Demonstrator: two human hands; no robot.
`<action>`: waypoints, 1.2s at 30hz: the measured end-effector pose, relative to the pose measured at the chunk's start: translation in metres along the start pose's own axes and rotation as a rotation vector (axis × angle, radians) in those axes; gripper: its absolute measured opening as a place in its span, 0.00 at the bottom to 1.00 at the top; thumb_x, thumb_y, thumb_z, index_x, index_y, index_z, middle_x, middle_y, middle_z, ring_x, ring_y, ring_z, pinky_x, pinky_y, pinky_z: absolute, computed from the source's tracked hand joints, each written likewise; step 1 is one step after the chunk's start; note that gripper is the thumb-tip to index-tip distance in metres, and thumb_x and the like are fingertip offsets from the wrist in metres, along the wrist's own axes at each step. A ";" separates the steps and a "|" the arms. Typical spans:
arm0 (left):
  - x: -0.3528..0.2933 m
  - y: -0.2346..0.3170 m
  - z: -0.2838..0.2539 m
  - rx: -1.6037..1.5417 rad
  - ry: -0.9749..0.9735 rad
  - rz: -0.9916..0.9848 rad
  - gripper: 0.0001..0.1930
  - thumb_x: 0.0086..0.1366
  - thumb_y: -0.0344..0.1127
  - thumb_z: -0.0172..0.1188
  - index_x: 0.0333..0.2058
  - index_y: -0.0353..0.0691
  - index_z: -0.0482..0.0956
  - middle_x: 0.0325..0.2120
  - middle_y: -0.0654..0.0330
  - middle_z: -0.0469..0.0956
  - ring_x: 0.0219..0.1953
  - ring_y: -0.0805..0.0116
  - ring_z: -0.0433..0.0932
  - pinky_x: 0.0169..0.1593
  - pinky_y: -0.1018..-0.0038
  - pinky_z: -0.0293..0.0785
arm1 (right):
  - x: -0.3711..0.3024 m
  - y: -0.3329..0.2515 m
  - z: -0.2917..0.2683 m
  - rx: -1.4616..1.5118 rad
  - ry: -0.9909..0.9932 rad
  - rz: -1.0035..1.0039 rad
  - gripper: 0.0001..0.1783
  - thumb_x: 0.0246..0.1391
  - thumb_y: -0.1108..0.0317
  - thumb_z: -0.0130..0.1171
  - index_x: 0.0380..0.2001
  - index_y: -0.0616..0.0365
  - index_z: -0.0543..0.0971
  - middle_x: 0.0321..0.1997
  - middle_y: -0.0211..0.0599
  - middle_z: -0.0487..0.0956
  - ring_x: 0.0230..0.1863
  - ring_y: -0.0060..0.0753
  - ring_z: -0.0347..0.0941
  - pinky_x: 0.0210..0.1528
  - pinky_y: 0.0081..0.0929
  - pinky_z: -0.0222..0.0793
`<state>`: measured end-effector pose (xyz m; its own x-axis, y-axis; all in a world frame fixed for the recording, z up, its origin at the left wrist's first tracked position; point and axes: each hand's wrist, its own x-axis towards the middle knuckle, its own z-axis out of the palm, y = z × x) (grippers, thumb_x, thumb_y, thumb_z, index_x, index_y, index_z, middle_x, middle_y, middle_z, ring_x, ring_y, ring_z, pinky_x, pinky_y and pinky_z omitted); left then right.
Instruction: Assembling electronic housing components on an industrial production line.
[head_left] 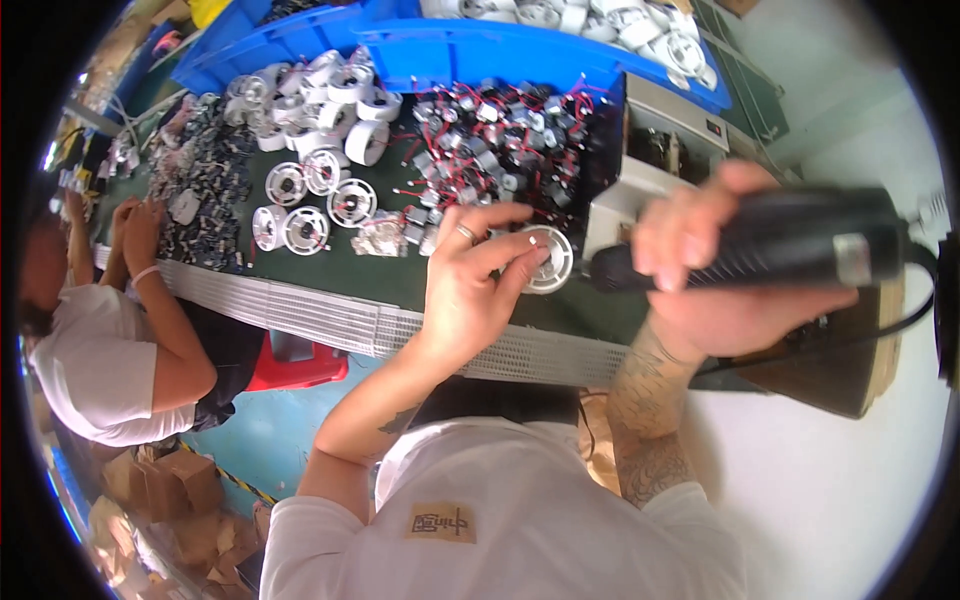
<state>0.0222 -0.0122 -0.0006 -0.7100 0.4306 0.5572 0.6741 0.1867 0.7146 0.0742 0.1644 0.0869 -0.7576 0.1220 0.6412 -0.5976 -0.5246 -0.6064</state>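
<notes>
Near the middle of the bench, my left hand [475, 280] has its thumb and index finger closed together on the left side of a round white plastic housing [562, 268]. Whether a small part is also pinched there, I cannot make out. My right hand [690, 250] is wrapped round a black corded electric screwdriver [800, 240], held sideways with its narrow end toward the housing. The screwdriver is close to the camera and its bit is hard to see. Left of my left hand lies a clear bag of small parts [381, 235].
Several white housings [305, 231] lie left, beside piled white cups [340, 100] and dark small parts [205, 185]. Small motors with red wires [500, 140] are heaped ahead. Blue bins [480, 55] line the back. A metal machine [670, 125] stands right. A co-worker [120, 340] sits left.
</notes>
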 end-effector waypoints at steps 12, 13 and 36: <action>0.146 -0.097 -0.130 0.614 0.403 -0.213 0.17 0.59 0.42 0.65 0.43 0.39 0.82 0.39 0.54 0.82 0.37 0.62 0.81 0.41 0.69 0.75 | -0.033 -0.001 -0.021 -0.077 0.279 0.054 0.59 0.47 0.15 0.24 0.50 0.65 0.69 0.22 0.36 0.71 0.17 0.28 0.65 0.21 0.28 0.62; 0.157 -0.093 -0.119 0.590 0.366 -0.134 0.17 0.58 0.41 0.65 0.44 0.39 0.81 0.40 0.53 0.81 0.38 0.62 0.81 0.42 0.69 0.75 | -0.033 0.001 -0.021 -0.083 0.285 0.042 0.59 0.47 0.15 0.24 0.50 0.65 0.69 0.22 0.36 0.71 0.17 0.28 0.65 0.21 0.28 0.62; 0.186 -0.041 -0.037 -0.024 -0.103 -0.100 0.12 0.62 0.34 0.58 0.44 0.36 0.77 0.34 0.57 0.79 0.37 0.70 0.77 0.41 0.73 0.74 | -0.039 0.002 -0.030 -0.160 0.328 0.107 0.60 0.47 0.15 0.22 0.53 0.64 0.68 0.23 0.35 0.72 0.17 0.28 0.64 0.22 0.28 0.61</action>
<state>-0.1450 0.0271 0.0894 -0.7482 0.4993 0.4370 0.5949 0.2131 0.7751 0.0944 0.1835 0.0467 -0.8464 0.3501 0.4013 -0.5242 -0.4139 -0.7443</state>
